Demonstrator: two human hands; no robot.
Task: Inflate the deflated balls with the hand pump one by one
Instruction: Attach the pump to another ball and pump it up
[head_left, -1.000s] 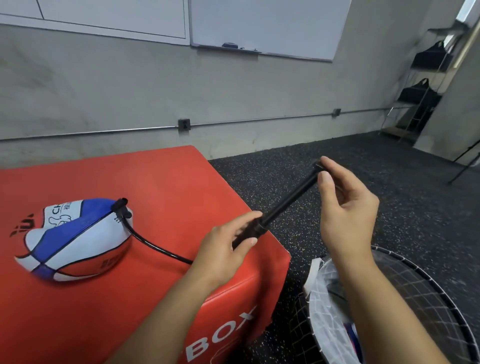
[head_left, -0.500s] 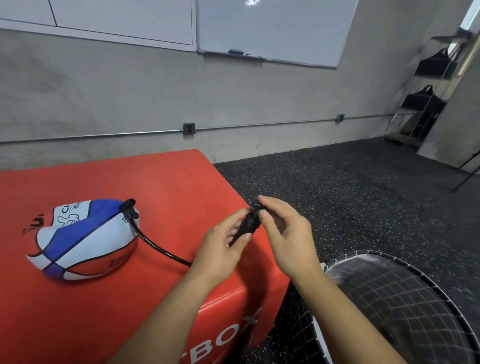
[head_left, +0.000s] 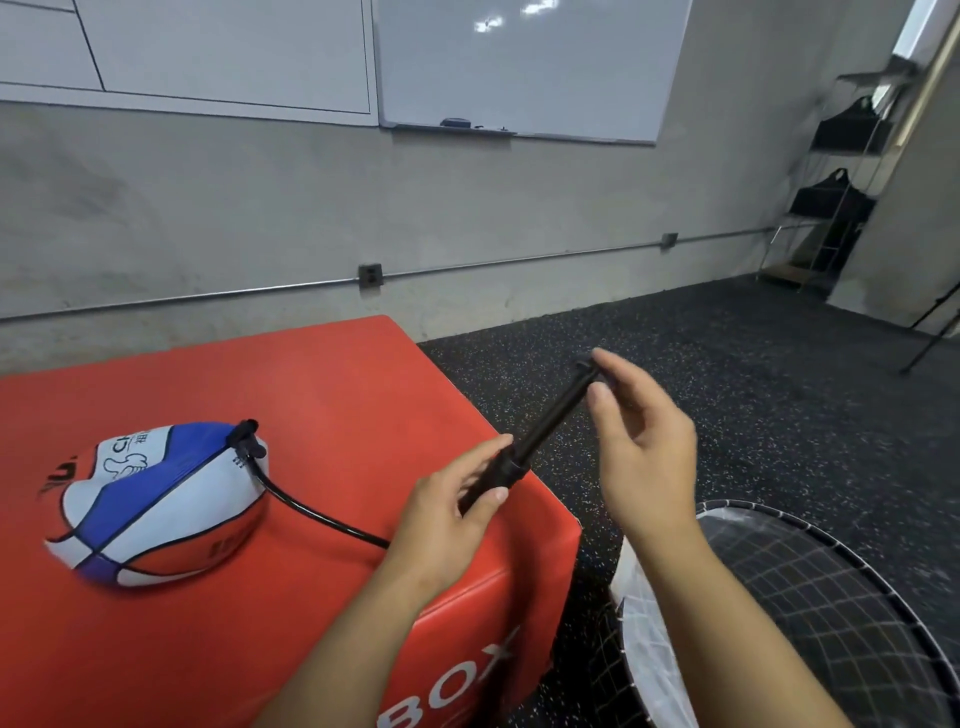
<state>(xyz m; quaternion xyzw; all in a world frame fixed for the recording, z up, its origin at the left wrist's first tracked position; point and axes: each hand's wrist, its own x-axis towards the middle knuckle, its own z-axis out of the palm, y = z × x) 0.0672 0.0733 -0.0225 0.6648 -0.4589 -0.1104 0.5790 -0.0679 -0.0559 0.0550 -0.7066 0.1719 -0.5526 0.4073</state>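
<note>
A half-flat red, white and blue ball (head_left: 150, 501) lies on the left of the red box (head_left: 332, 395). A black hose (head_left: 311, 512) runs from a fitting on the ball's top to the black hand pump (head_left: 540, 436). My left hand (head_left: 447, 512) grips the pump's barrel over the box's right corner. My right hand (head_left: 639, 441) pinches the handle at the far end of the rod. The rod is drawn well out and points up to the right.
A round black mesh basket (head_left: 841, 587) lined with a clear bag stands on the dark speckled floor to the right of the box. A grey wall with whiteboards lies behind. A metal rack with black bags (head_left: 831, 202) stands at the far right.
Half a second ago the pump was pushed in, with both hands close together. My right hand has since drawn the handle out up and to the right. The left hand has stayed in place.
</note>
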